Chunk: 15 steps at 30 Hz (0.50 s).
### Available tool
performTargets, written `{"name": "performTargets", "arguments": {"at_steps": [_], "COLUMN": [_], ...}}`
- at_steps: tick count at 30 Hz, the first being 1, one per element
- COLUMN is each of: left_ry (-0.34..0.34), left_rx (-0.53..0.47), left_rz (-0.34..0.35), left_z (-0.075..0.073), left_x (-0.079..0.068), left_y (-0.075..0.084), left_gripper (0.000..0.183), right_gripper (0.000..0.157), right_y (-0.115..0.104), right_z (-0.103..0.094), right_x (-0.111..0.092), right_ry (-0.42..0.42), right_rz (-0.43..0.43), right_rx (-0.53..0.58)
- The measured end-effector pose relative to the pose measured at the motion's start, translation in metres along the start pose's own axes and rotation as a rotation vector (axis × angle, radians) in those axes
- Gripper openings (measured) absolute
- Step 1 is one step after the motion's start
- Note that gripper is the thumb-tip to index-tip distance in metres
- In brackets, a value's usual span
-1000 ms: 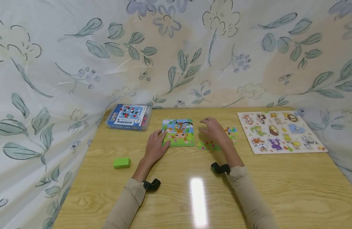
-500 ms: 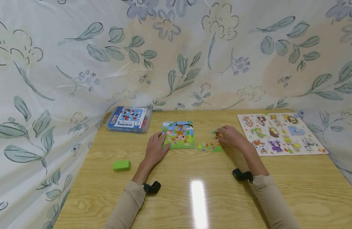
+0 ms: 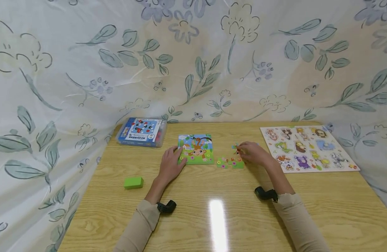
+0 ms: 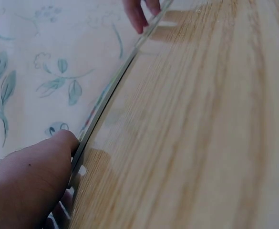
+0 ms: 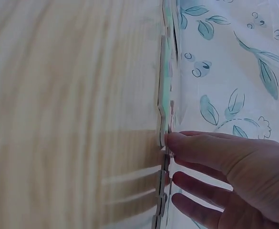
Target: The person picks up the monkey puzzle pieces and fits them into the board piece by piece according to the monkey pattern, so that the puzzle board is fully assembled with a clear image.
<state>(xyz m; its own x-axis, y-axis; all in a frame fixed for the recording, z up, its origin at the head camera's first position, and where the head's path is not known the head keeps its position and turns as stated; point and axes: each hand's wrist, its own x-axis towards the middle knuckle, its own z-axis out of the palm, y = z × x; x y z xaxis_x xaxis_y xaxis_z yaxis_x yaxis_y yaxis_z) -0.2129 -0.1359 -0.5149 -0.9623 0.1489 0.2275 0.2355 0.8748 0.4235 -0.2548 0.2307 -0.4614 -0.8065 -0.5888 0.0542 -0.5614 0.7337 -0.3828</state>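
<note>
My left hand (image 3: 172,161) rests at the left side of a square monkey puzzle board (image 3: 196,150), its thumb along the near edge. In the left wrist view the thumb (image 4: 63,140) touches the board's thin edge. To the right of the board lie loose jigsaw pieces (image 3: 223,162) with flowers and parts of a monkey. My right hand (image 3: 253,153) is over these pieces and pinches a puzzle piece (image 3: 237,151) between thumb and index finger. In the right wrist view the thumb tip presses at the edge of the pieces (image 5: 163,95), the other fingers spread beyond it.
At the back left stands a plastic case (image 3: 141,131) with a blue molecule-model label. A green block (image 3: 133,182) lies at the left. A white board of animal pictures (image 3: 309,148) lies at the right. A floral cloth (image 3: 193,63) hangs behind the wooden table (image 3: 187,217).
The right hand has moved right from over the pieces nearest the board to the ones farther right, and its fingers have closed on a piece. The left hand has stayed at the board.
</note>
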Motion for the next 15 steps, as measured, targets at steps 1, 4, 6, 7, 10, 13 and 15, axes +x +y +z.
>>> {"name": "performTargets", "arguments": {"at_steps": [1, 4, 6, 7, 10, 13, 15], "left_ry": [-0.002, -0.007, -0.009, -0.011, -0.013, -0.008, 0.0], "left_rx": [0.003, 0.006, 0.005, 0.004, 0.005, 0.008, 0.006], "left_rz": [-0.001, -0.003, -0.006, -0.009, -0.016, -0.017, -0.014], "left_z": [0.0001, 0.0004, 0.0006, 0.0006, 0.001, 0.0018, 0.0017], "left_x": [0.0001, 0.0003, 0.0003, 0.0002, 0.0002, 0.0, -0.0008], "left_y": [0.0, -0.0001, 0.0, 0.0002, 0.0001, -0.0003, -0.0001], "left_gripper": [0.057, 0.057, 0.057, 0.057, 0.057, 0.057, 0.057], "right_gripper": [0.033, 0.033, 0.031, 0.03, 0.026, 0.021, 0.019], "right_y": [0.0003, 0.0007, 0.0011, 0.0015, 0.0025, 0.0025, 0.0026], "right_z": [0.0008, 0.0021, 0.0028, 0.0032, 0.0038, 0.0038, 0.0035], "right_x": [0.0004, 0.001, 0.0014, 0.0018, 0.0027, 0.0031, 0.0028], "right_ry": [-0.001, 0.0, 0.004, 0.005, 0.011, 0.012, 0.008], "right_rz": [-0.002, -0.015, -0.019, -0.02, -0.033, -0.034, -0.025], "right_rx": [0.0, 0.001, 0.003, 0.008, 0.01, 0.022, 0.029]}}
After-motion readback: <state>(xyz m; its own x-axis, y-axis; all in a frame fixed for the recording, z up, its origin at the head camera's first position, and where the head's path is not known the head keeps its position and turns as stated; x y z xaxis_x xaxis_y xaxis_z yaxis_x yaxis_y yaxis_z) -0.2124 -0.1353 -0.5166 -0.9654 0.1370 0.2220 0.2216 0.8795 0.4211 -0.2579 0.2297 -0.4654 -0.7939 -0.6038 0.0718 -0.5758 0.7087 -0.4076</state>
